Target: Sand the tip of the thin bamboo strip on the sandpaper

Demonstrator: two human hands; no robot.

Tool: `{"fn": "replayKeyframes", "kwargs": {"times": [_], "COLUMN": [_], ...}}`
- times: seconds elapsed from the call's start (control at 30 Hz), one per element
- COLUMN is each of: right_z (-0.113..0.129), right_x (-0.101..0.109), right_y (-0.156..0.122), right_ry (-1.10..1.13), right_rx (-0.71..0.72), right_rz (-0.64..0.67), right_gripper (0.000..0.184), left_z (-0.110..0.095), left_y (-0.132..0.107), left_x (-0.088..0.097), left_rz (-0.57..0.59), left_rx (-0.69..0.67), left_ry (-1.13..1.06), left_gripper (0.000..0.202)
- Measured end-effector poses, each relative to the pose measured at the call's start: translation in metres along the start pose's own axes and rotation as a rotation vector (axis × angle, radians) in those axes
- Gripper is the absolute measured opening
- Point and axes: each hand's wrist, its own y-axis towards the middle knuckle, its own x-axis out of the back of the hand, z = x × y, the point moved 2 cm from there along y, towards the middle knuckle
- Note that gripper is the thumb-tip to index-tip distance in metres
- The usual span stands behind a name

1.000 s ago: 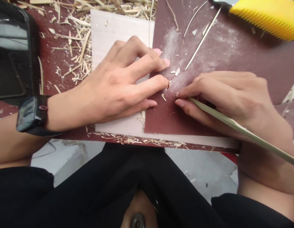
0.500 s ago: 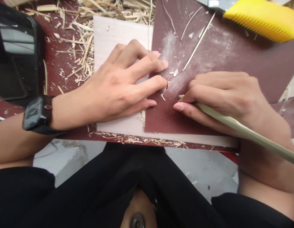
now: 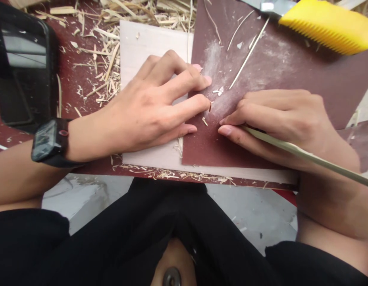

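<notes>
The right hand [image 3: 279,119] grips the stick [image 3: 305,155], whose tip has slid back under the fingers after poking out half a second ago: a rubbing stroke on the sandpaper [image 3: 291,75]. The left hand [image 3: 148,107], spread flat, still pins the sheet's edge.

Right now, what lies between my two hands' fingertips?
Head view: bare sandpaper with pale dust and a few small chips, between left hand and right hand.
</notes>
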Motion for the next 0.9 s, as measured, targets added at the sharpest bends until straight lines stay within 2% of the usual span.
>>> {"fn": "replayKeyframes", "kwargs": {"times": [0.33, 0.73, 0.9], "right_z": [0.0011, 0.0025, 0.0018], "right_x": [-0.0032, 0.0003, -0.001], "right_y": [0.0001, 0.0012, 0.0001], "right_ry": [0.006, -0.003, -0.038], "right_rx": [-0.022, -0.075, -0.029], "right_rz": [-0.031, 0.026, 0.024], "right_gripper": [0.028, 0.034, 0.029], "left_z": [-0.004, -0.0048, -0.0035], "left_y": [0.0041, 0.0019, 0.0058], "left_x": [0.0066, 0.0001, 0.0081], "left_rz": [0.023, -0.093, 0.022], "left_rx": [0.072, 0.034, 0.087], "left_ry": [-0.016, 0.052, -0.056], "left_gripper": [0.043, 0.04, 0.041]}}
